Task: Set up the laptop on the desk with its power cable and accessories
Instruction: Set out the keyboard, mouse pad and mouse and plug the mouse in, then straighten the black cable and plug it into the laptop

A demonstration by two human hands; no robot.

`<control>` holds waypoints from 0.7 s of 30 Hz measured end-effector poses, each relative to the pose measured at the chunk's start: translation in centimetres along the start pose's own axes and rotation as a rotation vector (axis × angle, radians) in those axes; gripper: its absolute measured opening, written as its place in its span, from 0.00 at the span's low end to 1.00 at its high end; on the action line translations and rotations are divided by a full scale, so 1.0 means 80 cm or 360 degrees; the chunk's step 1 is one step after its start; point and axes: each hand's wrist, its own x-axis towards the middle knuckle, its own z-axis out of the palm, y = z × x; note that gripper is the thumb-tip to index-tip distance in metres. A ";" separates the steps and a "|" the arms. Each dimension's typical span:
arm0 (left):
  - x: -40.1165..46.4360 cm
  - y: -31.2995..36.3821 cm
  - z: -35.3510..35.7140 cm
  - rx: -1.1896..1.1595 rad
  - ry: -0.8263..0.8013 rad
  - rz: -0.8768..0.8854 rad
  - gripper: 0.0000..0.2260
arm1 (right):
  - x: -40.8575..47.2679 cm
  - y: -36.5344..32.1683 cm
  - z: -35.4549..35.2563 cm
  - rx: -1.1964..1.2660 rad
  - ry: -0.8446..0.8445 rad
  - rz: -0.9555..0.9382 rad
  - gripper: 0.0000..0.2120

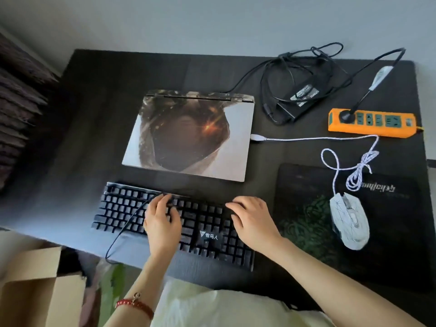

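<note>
Your left hand (162,223) and right hand (253,220) rest relaxed on the keyboard (132,208), grasping nothing; keyboard overhangs the tabletop (94,90) edge; closed laptop (188,135) just behind it.

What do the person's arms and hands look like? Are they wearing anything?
Both arms are bare, with no sleeves showing. The left hand has a red beaded bracelet round its wrist, with a small metal clasp or charm on it. The right hand and its wrist wear nothing, and I see no rings or gloves on either hand.
</note>
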 end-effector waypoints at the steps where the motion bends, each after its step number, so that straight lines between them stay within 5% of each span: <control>1: -0.006 -0.024 -0.019 0.0033 0.0052 -0.0076 0.17 | -0.001 -0.013 0.005 -0.0022 -0.0040 -0.0026 0.15; 7: 0.009 -0.150 -0.088 0.0309 -0.0021 -0.0633 0.30 | 0.022 -0.094 0.044 -0.0089 -0.0061 -0.0209 0.16; 12: 0.034 -0.242 -0.117 0.0700 -0.0456 -0.0348 0.13 | 0.055 -0.189 0.108 -0.0185 -0.0101 -0.0235 0.18; 17: 0.053 -0.270 -0.160 -0.0064 -0.0746 -0.0060 0.04 | 0.090 -0.279 0.171 -0.0451 -0.0378 -0.0477 0.25; 21: 0.079 -0.270 -0.213 -0.0412 -0.0753 0.0114 0.07 | 0.113 -0.324 0.178 -0.0517 -0.0265 -0.0558 0.13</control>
